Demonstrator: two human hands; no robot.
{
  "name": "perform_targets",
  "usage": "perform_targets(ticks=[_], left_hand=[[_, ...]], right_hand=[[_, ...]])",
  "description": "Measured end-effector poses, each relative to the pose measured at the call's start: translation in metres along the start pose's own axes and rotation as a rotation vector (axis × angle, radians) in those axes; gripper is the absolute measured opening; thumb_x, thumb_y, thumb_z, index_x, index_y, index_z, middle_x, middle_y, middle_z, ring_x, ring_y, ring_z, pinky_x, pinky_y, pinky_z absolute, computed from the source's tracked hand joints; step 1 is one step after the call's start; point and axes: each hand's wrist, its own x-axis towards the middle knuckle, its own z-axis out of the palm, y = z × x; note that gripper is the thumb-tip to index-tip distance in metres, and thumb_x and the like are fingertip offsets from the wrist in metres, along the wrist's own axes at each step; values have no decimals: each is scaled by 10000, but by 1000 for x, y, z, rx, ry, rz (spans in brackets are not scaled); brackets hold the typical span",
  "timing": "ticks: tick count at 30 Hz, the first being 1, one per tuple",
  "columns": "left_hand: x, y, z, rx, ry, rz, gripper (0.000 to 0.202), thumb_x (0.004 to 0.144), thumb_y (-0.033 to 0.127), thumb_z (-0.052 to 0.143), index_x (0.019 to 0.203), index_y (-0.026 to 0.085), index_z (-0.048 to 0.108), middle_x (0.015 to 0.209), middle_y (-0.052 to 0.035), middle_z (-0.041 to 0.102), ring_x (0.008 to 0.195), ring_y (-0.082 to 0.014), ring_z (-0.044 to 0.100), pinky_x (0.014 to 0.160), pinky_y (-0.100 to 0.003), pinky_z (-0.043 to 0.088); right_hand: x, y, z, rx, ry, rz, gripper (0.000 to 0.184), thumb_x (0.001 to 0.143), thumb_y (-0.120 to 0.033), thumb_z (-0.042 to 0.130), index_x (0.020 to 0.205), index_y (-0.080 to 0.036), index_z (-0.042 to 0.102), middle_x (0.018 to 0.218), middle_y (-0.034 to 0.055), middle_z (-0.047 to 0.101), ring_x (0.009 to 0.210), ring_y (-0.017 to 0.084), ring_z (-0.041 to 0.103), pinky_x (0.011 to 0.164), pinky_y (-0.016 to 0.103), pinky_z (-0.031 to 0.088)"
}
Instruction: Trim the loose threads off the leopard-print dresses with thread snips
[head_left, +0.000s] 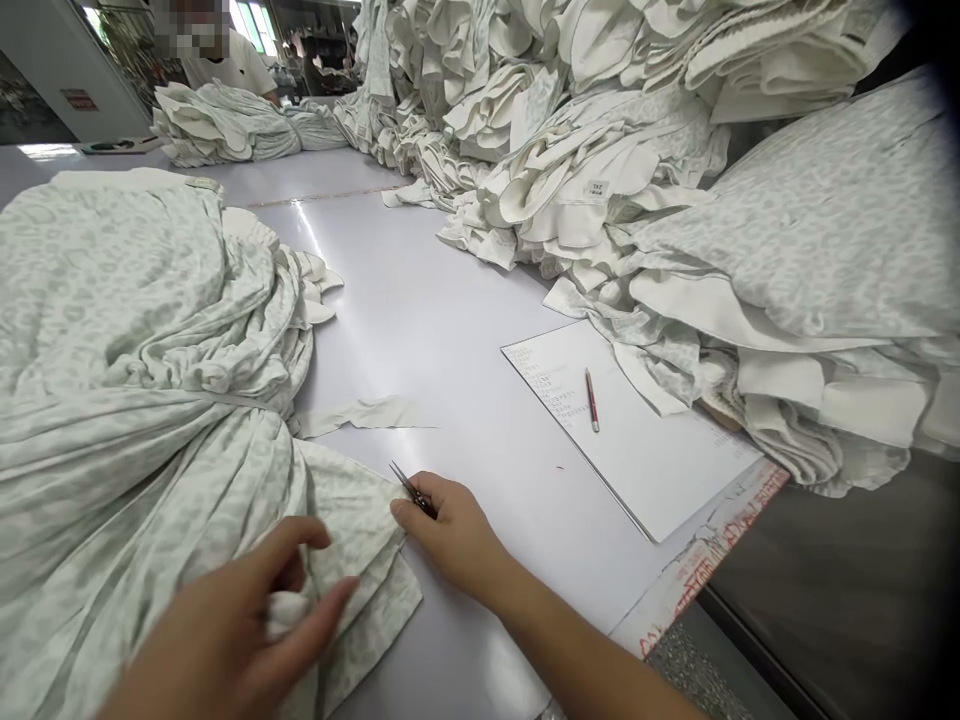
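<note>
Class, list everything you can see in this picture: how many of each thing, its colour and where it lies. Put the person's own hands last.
cutting table: one, pale grey, under the cloth
fabric bundle: one, white with pale green print, near left
fabric heaps: several, white and pale green, along the right
fabric pile: one, white and pale green, far end
fabric strip: one, white, on the table
paper sheet: one, white, printed, right of the hands
pen: one, red and dark, on the sheet
thread snips: one pair, dark metal, in the right hand
co-worker: one, white shirt, far end
left hand: one, on the fabric bundle
right hand: one, holding the thread snips
</note>
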Motion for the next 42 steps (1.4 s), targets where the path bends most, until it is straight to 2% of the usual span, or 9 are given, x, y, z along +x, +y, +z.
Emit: perform_targets(ticks=[5, 9, 16, 19, 23, 28, 32, 36, 42], left_hand=[[5, 20, 27, 351, 77, 222, 145, 905, 294, 389, 1009, 216, 455, 921, -74, 618, 576, -209, 660, 510, -342, 493], [3, 11, 27, 273, 82, 141, 158, 850, 189, 398, 994, 246, 427, 855, -27, 642, 646, -197, 685, 545, -306, 508], [-2, 2, 28, 167, 129, 78, 186, 844, 222, 414, 1017, 273, 459, 861, 11, 658, 703, -163, 682, 572, -247, 473], [-3, 3, 30, 153, 136, 72, 169, 865, 242, 402, 1016, 270, 472, 839, 9, 645, 663, -162, 669, 557, -248, 455], [-6, -2, 30, 123, 157, 81, 217, 860, 277, 412, 1066, 267, 480, 826, -4, 672, 671, -182, 682, 554, -251, 467], [-8, 2, 25, 2, 163, 64, 154, 854, 255, 433, 997, 272, 489, 846, 10, 671, 634, -137, 669, 531, -200, 468], [-6, 10, 23, -64, 191, 148, 152, 840, 147, 404, 899, 270, 472, 951, 7, 609, 696, -115, 627, 596, -196, 453], [-6, 11, 24, -92, 196, 144, 180, 832, 130, 402, 908, 272, 481, 932, 22, 598, 695, -103, 615, 584, -181, 452], [-6, 10, 23, -108, 210, 151, 171, 839, 136, 414, 899, 273, 497, 931, 22, 619, 694, -105, 623, 571, -180, 460]], right_hand=[[-10, -12, 11, 307, -169, -6, 219, 877, -331, 487, 707, -206, 427, 608, -64, 323, 545, 95, 294, 496, 219, 278], [-19, -12, 20, 395, -180, 12, 236, 897, -314, 493, 707, -214, 395, 581, -76, 304, 530, 93, 268, 477, 224, 243], [-29, -14, 17, 172, 22, -110, 141, 888, -305, 593, 978, -218, 527, 668, -73, 428, 576, 95, 385, 547, 205, 333], [-26, -18, 16, 47, 1, -203, 77, 879, -276, 599, 874, -222, 544, 684, -67, 465, 589, 92, 412, 556, 199, 331], [-21, -21, 19, -70, -51, -207, 168, 868, -261, 579, 730, -216, 496, 625, -69, 451, 562, 92, 401, 529, 203, 301], [-19, -19, 19, 74, -45, -76, 150, 893, -267, 521, 758, -211, 486, 648, -57, 438, 581, 98, 389, 542, 205, 327], [-24, -17, 13, 156, -60, -26, 159, 903, -306, 538, 789, -207, 490, 664, -55, 432, 593, 100, 381, 543, 211, 328], [-31, -12, 7, 75, -106, -68, 280, 935, -410, 526, 748, -211, 462, 634, -61, 399, 580, 100, 365, 538, 219, 300], [-35, -9, 4, -60, -143, -80, 340, 940, -413, 530, 695, -208, 415, 626, -65, 397, 581, 95, 376, 547, 215, 296]])
